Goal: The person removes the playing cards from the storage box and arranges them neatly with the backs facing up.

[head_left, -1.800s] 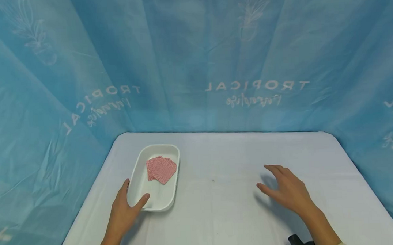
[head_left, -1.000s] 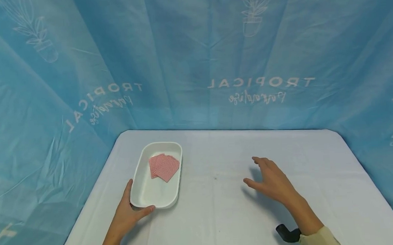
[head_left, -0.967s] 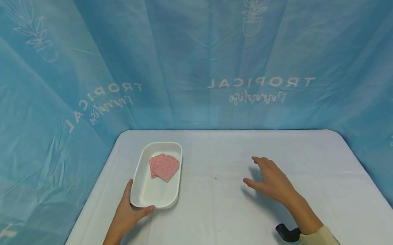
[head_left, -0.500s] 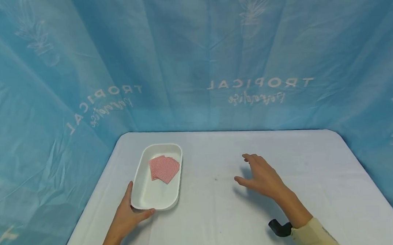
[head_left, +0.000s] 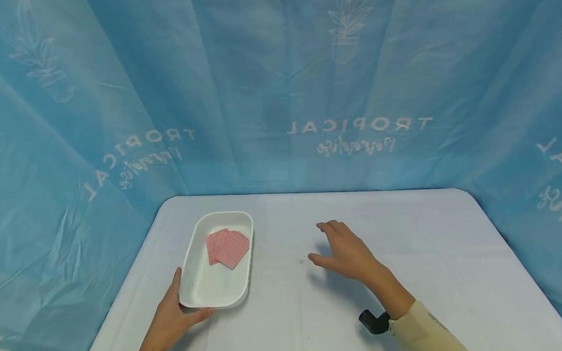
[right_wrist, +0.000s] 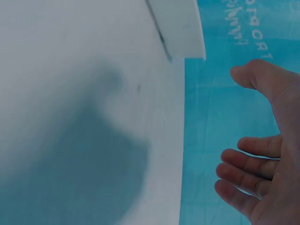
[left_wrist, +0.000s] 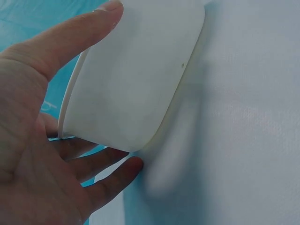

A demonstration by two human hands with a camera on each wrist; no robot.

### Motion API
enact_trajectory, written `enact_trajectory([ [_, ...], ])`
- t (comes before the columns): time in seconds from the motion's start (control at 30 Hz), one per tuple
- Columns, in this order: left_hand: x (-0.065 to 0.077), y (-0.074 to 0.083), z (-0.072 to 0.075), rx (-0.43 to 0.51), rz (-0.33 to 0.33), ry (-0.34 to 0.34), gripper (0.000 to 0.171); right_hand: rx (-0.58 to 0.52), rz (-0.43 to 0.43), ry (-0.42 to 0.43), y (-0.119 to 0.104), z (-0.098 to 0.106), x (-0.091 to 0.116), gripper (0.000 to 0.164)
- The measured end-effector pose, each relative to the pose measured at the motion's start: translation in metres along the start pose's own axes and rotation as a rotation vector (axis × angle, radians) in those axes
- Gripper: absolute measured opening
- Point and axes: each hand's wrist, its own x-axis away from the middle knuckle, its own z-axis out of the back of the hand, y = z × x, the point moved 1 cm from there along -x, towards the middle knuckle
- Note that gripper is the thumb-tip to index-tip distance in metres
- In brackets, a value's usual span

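Observation:
A white rectangular tray (head_left: 213, 293) stands at the table's left, with several red-patterned playing cards (head_left: 232, 250) overlapping face down in it. My left hand (head_left: 169, 319) grips the tray's near left corner. In the left wrist view the thumb lies over one outer wall of the tray (left_wrist: 136, 79), while the fingers (left_wrist: 115, 180) reach round the adjoining side. To the right of the tray, my right hand (head_left: 345, 251) hovers over the table, thumb and fingers spread and holding nothing. The right wrist view shows its fingers (right_wrist: 243, 178) relaxed, pointing towards a corner of the tray (right_wrist: 180, 28).
A white cloth covers the table (head_left: 358, 209), whose corners are rounded. Blue printed curtains (head_left: 258, 92) hang behind it and along both sides. A black wrist mount (head_left: 374, 322) juts from the right sleeve (head_left: 424, 329) low over the table.
My right hand has travelled left across the table towards the tray, staying spread. My left hand has lowered from over the tray's corner to a hold round it. The cards lie as before.

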Motion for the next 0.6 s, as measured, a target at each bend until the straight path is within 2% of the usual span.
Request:
enact_trajectory([
  [0.17, -0.001, 0.002, -0.001, -0.015, 0.028, -0.011, 0.137, 0.009, 0.018, -0.039, -0.014, -0.001, -0.009, 0.078],
  [0.43, -0.002, 0.000, -0.002, 0.020, -0.011, -0.006, 0.134, 0.016, 0.074, -0.062, -0.043, -0.009, -0.023, 0.080],
  [0.6, -0.003, -0.003, -0.001, 0.024, -0.031, 0.009, 0.131, 0.020, 0.141, -0.067, -0.061, -0.008, -0.033, 0.082],
])
